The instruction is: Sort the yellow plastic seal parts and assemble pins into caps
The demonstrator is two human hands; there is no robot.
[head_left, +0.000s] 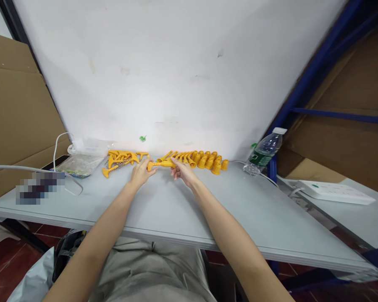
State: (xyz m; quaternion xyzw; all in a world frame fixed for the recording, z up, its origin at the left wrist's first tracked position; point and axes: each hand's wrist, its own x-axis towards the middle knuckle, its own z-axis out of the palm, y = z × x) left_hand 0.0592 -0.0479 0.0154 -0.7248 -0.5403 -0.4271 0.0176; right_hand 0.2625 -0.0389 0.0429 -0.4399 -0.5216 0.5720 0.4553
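Note:
Both my hands reach to the far side of a grey table (164, 209). My left hand (140, 172) and my right hand (182, 170) together hold one yellow plastic trumpet-shaped part (161, 164), fingers closed on each end of it. Behind my right hand stands a row of yellow cone-shaped pieces (208, 160). To the left of my left hand lies a heap of assembled yellow parts (121, 160).
A clear plastic bag (82, 161) and white cable (58, 144) lie at the far left. A water bottle (264, 152) leans against the white wall at the right. A white power strip (334, 192) sits on the adjoining table. Cardboard stands on both sides.

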